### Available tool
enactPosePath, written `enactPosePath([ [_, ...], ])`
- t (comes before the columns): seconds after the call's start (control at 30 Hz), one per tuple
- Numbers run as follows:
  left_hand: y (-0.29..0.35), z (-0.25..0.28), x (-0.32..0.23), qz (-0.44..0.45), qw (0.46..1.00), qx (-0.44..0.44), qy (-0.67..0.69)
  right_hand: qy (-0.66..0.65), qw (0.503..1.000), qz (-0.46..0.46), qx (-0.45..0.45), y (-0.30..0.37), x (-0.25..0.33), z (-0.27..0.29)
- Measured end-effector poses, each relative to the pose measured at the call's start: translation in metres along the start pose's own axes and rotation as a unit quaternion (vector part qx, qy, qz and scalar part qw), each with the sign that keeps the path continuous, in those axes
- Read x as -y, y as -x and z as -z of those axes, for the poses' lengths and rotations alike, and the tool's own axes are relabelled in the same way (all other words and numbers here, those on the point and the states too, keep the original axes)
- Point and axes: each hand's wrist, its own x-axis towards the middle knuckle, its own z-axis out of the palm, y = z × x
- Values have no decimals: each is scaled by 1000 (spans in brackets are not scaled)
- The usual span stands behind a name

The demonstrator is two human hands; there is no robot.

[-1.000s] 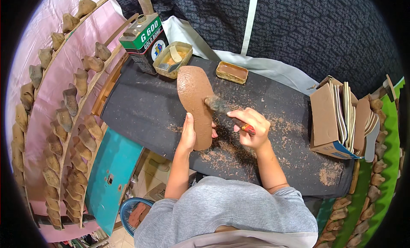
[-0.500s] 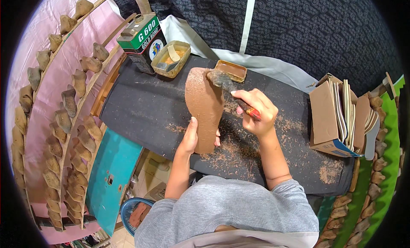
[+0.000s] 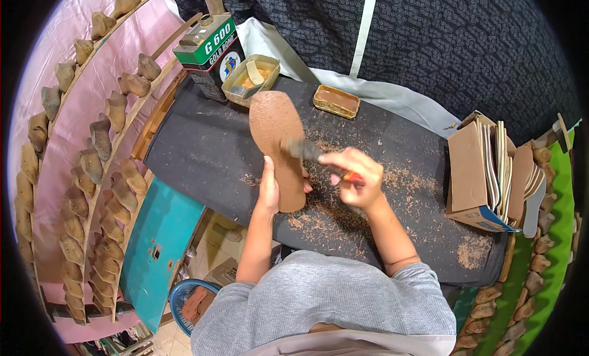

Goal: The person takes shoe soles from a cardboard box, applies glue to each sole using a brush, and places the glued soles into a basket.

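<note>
— on the dark bench, how many pieces are in hand?

— one brown shoe sole [image 3: 277,144], flat and grainy, lying lengthwise on the black table [image 3: 202,147]. one brush [image 3: 305,151] with dark bristles and a red handle rests on its middle.

— and the hands?

— left hand [image 3: 270,187] lies along the sole's heel end, fingers closed on its edge, pinning it down. right hand [image 3: 354,179] is curled tight round the brush handle, wrist bent, forearm angled in from the lower right.

— what else is there?

— one green and black metal can [image 3: 205,52], one open square tub [image 3: 250,80] with yellowish paste, one small rectangular tin [image 3: 335,101]. one cardboard box [image 3: 475,172] holds thin insoles upright on the right. brown shavings [image 3: 343,215] are scattered around the sole. rows of wooden lasts [image 3: 92,166] line the pink rack, too many to count.
</note>
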Motion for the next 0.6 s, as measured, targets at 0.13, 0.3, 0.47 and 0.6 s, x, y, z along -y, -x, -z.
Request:
enactPosePath([
  [0.13, -1, -11, 3, 6, 999, 26, -29, 98, 995, 22, -26, -18, 1, -3],
  [0.3, 0, -13, -16, 2, 999, 14, 44, 38, 997, 17, 67, 4, -7, -22],
  [0.47, -2, 1, -22, -55, 996, -68, -16, -39, 989, 7, 144, 19, -1, -23],
  [0.6, 3, 2, -19, -25, 999, -19, 14, -4, 998, -29, 54, 3, 1, -16],
])
